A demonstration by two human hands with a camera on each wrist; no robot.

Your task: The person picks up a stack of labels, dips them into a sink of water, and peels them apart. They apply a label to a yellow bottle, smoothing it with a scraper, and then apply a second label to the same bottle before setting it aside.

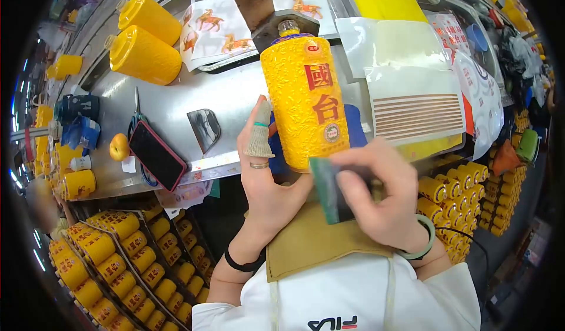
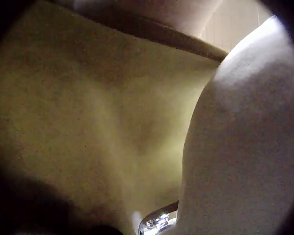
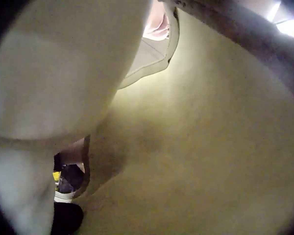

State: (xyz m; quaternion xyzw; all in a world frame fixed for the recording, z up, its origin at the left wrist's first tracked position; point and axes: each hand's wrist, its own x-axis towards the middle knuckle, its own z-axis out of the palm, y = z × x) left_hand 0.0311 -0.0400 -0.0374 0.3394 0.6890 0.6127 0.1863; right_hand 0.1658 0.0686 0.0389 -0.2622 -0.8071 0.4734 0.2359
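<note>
A yellow textured bottle (image 1: 303,95) with red characters leans away from me in the head view, its neck against a brown metal holder (image 1: 253,4). My left hand (image 1: 265,184) grips its lower left side, thumb near the base and a knitted finger cot over a raised finger; the fingers behind the bottle are hidden. With thumb and fingers, my right hand (image 1: 376,193) pinches a flat, dark, green-edged scraper (image 1: 323,193) right at the bottle's base. A tan apron (image 1: 329,243) covers my lap and fills much of both wrist views, where the bottle is out of sight.
Two yellow bottles (image 1: 144,54) stand at the back left. A phone (image 1: 156,154), scissors (image 1: 137,104), an apple (image 1: 119,147) and a dark curved piece (image 1: 204,130) lie on the metal table. Striped sheets (image 1: 415,113) and horse decals (image 1: 212,22) surround the holder. Racked bottles (image 1: 112,266) stand below.
</note>
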